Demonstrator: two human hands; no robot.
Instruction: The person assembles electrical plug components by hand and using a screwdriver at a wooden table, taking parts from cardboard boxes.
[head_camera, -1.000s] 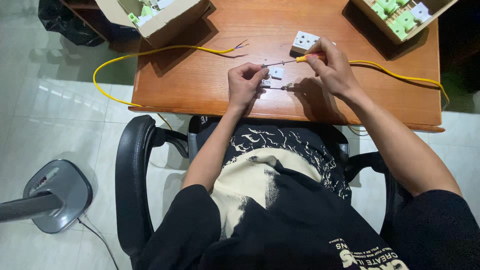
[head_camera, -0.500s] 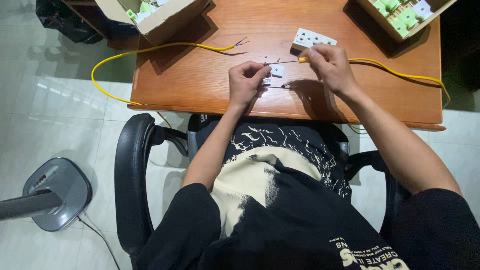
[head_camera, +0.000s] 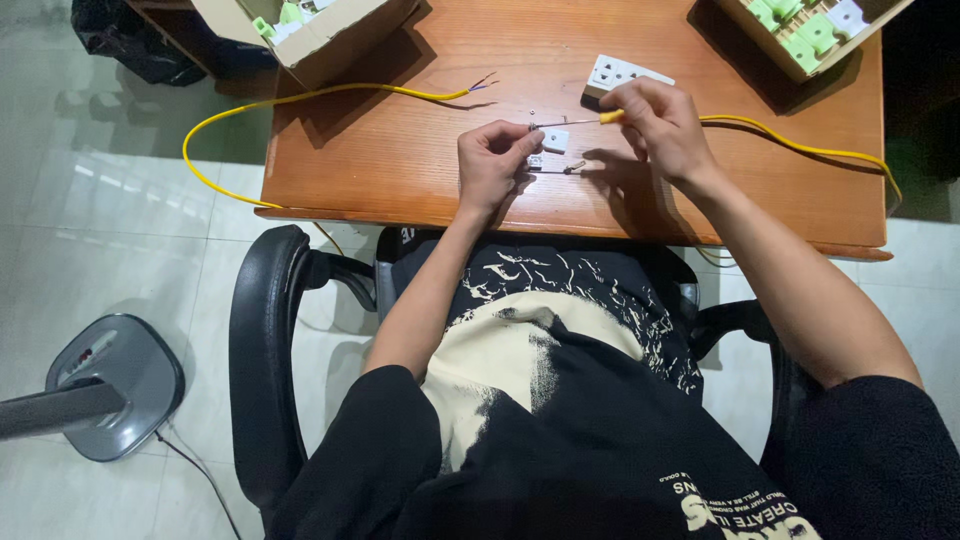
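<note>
Wooden worktop (head_camera: 400, 150) under me: my left hand (head_camera: 492, 160) pinches a small white socket part (head_camera: 553, 141) near its front edge, my right hand (head_camera: 662, 125) grips a yellow-handled screwdriver (head_camera: 575, 120), tip at the part.

A single view, from a camera worn on the person's head, looks steeply down over the chest and lap. The reddish-brown wooden table (head_camera: 400, 150) fills the top of the frame, with both hands at mid distance above it. The black armchair (head_camera: 262, 340) and pale tiled floor (head_camera: 120, 230) lie below and left. No second view overlaps it.
</note>
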